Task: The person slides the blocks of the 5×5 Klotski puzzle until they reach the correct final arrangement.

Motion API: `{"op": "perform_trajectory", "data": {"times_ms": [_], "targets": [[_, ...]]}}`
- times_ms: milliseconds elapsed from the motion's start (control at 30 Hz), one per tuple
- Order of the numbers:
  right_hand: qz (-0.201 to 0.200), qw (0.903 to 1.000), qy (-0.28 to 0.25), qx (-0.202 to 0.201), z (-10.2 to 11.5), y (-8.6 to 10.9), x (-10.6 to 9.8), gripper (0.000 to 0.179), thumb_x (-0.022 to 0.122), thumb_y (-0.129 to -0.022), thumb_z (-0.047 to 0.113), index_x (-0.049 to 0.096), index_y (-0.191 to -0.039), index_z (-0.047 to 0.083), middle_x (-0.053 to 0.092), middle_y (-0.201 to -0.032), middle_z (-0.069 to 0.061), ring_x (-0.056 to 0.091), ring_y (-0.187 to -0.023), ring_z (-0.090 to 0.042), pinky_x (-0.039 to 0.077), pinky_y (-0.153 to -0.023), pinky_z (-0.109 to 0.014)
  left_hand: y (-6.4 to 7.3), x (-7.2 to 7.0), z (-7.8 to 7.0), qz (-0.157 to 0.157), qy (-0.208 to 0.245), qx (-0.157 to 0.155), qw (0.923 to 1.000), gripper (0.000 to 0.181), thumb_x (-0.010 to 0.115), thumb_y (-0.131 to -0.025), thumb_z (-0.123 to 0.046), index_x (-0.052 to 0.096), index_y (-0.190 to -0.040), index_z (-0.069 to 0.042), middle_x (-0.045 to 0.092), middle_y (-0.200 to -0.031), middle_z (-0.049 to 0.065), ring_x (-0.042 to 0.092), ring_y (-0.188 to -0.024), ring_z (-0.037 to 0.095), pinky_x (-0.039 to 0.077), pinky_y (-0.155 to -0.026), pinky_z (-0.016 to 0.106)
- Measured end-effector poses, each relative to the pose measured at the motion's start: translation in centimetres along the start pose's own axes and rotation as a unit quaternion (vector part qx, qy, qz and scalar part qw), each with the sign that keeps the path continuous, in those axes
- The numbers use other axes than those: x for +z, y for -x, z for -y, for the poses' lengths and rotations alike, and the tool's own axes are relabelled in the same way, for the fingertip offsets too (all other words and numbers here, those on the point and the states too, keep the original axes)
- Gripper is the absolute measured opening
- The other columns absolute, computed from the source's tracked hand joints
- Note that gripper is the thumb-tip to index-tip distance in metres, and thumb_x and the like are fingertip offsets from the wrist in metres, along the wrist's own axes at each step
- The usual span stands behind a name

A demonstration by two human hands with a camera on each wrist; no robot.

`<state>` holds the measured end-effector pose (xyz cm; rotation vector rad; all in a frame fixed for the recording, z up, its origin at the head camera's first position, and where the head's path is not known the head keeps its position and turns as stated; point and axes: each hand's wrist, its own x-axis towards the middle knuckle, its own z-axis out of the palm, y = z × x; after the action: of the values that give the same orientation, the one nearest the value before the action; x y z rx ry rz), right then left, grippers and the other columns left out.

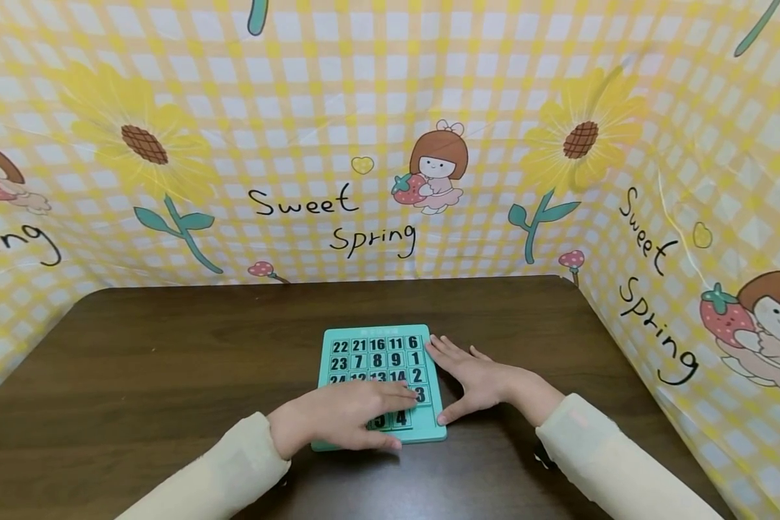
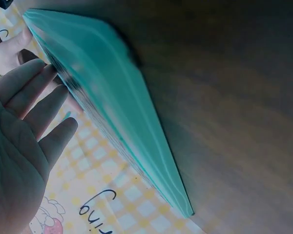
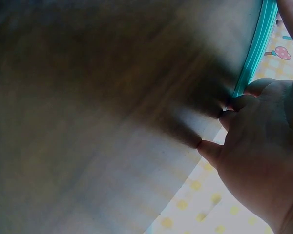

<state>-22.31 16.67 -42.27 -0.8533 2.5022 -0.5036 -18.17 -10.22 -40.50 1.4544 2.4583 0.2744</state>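
Observation:
A turquoise number slide puzzle (image 1: 429, 435) lies flat on the table, its black-numbered tiles set in a frame. My left hand (image 1: 347, 415) reaches across its lower half with fingers extended, the fingertips at the 3 tile (image 1: 420, 395) in the right column. That hand hides much of the lower rows; the 4 tile (image 1: 401, 418) shows below the fingers, with a plain turquoise space to its right. Along the right side of the frame, my right hand (image 1: 484, 383) is spread, fingertips near the upper corner and thumb by the lower one. In the right wrist view, fingers (image 3: 239, 101) touch the puzzle's edge.
The dark brown wooden table (image 1: 169, 361) extends around the puzzle. A yellow checked cloth (image 1: 299, 130) with flowers, cartoon figures and lettering hangs behind the table and along both sides. Pale sleeves (image 1: 234, 462) cover both forearms.

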Motion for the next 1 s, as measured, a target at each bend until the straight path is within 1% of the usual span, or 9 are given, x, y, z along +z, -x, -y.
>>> {"op": "perform_trajectory", "data": {"times_ms": [100, 200, 333, 433, 533, 600, 667, 767, 1000], "targets": [[0.002, 1.0, 0.0, 0.0, 0.0, 0.0, 0.0, 0.119, 0.074, -0.079, 0.062, 0.004, -0.161, 0.013, -0.004, -0.169, -0.006, -0.003, -0.157, -0.028, 0.005, -0.119, -0.069, 0.1, 0.0, 0.1, -0.002, 0.004, -0.005, 1.0, 0.062, 0.054, -0.099, -0.05, 0.048, -0.148, -0.013, 0.046, -0.154, -0.001, 0.038, -0.147, 0.016, 0.035, -0.119, 0.037], [0.005, 1.0, 0.0, -0.001, 0.0, 0.0, 0.1, 0.119, 0.074, -0.079, 0.063, 0.004, -0.161, 0.013, -0.004, -0.169, -0.006, -0.003, -0.157, -0.028, 0.005, -0.119, -0.069, 0.5, 0.0, 0.0, -0.005, -0.006, -0.005, 1.0, 0.062, 0.052, -0.1, -0.05, 0.047, -0.149, -0.012, 0.044, -0.155, 0.001, 0.036, -0.148, 0.018, 0.035, -0.118, 0.041], [0.006, 1.0, 0.004, 0.004, 0.0, 0.1, 0.1, 0.12, 0.074, -0.078, 0.063, 0.003, -0.161, 0.014, -0.004, -0.169, -0.006, -0.003, -0.157, -0.027, 0.005, -0.119, -0.068, 1.5, -0.3, -0.6, -0.008, -0.032, -0.002, 0.9994, 0.061, 0.05, -0.101, -0.05, 0.046, -0.149, -0.012, 0.043, -0.156, 0.004, 0.035, -0.149, 0.021, 0.038, -0.115, 0.049], [0.004, 0.9999, 0.008, 0.007, 0.1, 0.1, 0.0, 0.12, 0.075, -0.078, 0.062, 0.004, -0.162, 0.014, -0.004, -0.169, -0.006, -0.003, -0.157, -0.027, 0.005, -0.119, -0.067, 2.5, -0.3, -1.0, -0.016, -0.043, -0.003, 0.999, 0.06, 0.05, -0.101, -0.05, 0.048, -0.148, -0.012, 0.047, -0.154, 0.003, 0.036, -0.148, 0.023, 0.041, -0.111, 0.054], [0.003, 0.9999, 0.01, 0.007, 0.1, 0.1, 0.0, 0.12, 0.075, -0.078, 0.062, 0.004, -0.162, 0.014, -0.004, -0.169, -0.006, -0.003, -0.157, -0.027, 0.006, -0.119, -0.067, 3.5, -0.1, -1.2, -0.019, -0.029, -0.012, 0.9993, 0.06, 0.051, -0.1, -0.05, 0.05, -0.147, -0.012, 0.049, -0.152, 0.0, 0.035, -0.149, 0.023, 0.04, -0.111, 0.056], [0.004, 0.9999, 0.011, 0.008, 0.1, 0.1, 0.0, 0.12, 0.075, -0.078, 0.063, 0.003, -0.162, 0.014, -0.004, -0.169, -0.006, -0.003, -0.157, -0.027, 0.006, -0.119, -0.067, 3.8, 0.0, -1.3, -0.019, -0.019, -0.015, 0.9995, 0.061, 0.051, -0.1, -0.051, 0.05, -0.147, -0.013, 0.049, -0.152, -0.001, 0.035, -0.149, 0.022, 0.039, -0.112, 0.055], [0.004, 0.9999, 0.012, 0.01, 0.0, 0.1, 0.0, 0.121, 0.075, -0.078, 0.063, 0.003, -0.162, 0.014, -0.004, -0.169, -0.006, -0.003, -0.157, -0.027, 0.006, -0.119, -0.067, 4.0, 0.2, -1.3, -0.02, -0.011, -0.015, 0.9996, 0.061, 0.052, -0.1, -0.051, 0.05, -0.147, -0.013, 0.049, -0.152, -0.001, 0.035, -0.149, 0.022, 0.039, -0.113, 0.055], [0.002, 0.9999, 0.011, 0.01, 0.0, 0.1, 0.0, 0.121, 0.075, -0.078, 0.062, 0.003, -0.161, 0.014, -0.004, -0.169, -0.006, -0.003, -0.157, -0.027, 0.006, -0.119, -0.068, 4.1, 0.4, -1.2, -0.024, -0.016, -0.007, 0.9996, 0.061, 0.052, -0.1, -0.052, 0.05, -0.146, -0.013, 0.05, -0.151, -0.001, 0.036, -0.148, 0.022, 0.039, -0.113, 0.054], [0.005, 0.9999, 0.008, 0.009, 0.1, 0.0, 0.0, 0.121, 0.075, -0.078, 0.062, 0.003, -0.161, 0.014, -0.004, -0.169, -0.007, -0.003, -0.157, -0.027, 0.006, -0.119, -0.068, 3.9, 0.6, -1.2, -0.019, -0.024, 0.002, 0.9995, 0.061, 0.049, -0.1, -0.053, 0.052, -0.145, -0.012, 0.053, -0.149, -0.002, 0.039, -0.146, 0.023, 0.041, -0.111, 0.054]]}}
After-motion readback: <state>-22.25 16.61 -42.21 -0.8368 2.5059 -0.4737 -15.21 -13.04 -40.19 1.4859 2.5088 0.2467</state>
